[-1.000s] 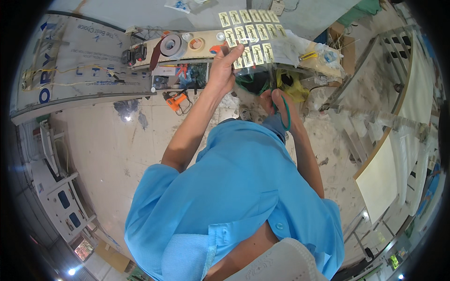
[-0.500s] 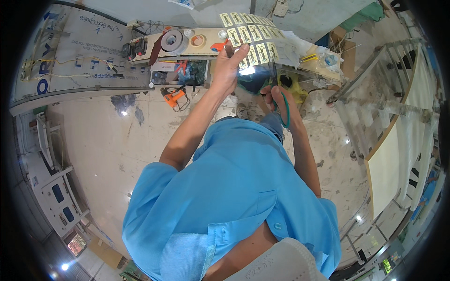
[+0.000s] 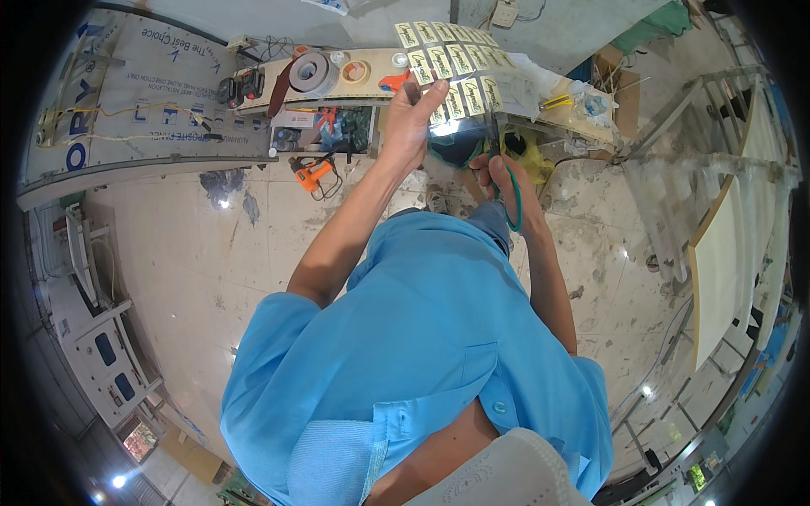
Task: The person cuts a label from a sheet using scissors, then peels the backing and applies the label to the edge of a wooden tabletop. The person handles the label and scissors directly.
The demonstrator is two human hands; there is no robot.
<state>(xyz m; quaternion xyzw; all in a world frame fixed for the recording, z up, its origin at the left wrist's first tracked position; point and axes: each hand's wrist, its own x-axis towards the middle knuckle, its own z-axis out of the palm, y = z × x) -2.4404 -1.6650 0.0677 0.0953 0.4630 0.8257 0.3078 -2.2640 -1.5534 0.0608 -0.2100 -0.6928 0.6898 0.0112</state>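
Note:
My left hand (image 3: pixel 413 118) pinches the lower left edge of a clear sheet of stickers (image 3: pixel 460 59), thumb on top. Rows of pale yellow labels with dark lettering cover the sheet, which is held up in front of the bench. Green-handled scissors (image 3: pixel 514 202) are in my right hand (image 3: pixel 506 179), fingers closed around the handles. Their dark blades point up at the sheet's lower right edge, beside the last label of the bottom row. Whether the blades are parted is hard to make out.
A narrow bench (image 3: pixel 371 88) carries tape rolls (image 3: pixel 312 73) and a cordless tool (image 3: pixel 245 85). Below it, an orange heat gun (image 3: pixel 313 175) lies on the floor. Wrapped metal frames and a pale panel (image 3: pixel 717 261) stand at the right; a large sheet panel (image 3: pixel 126 93) is at the left.
The wrapped frames and pale panel at the right have shifted further right. My hands, the sticker sheet and the scissors have hardly moved.

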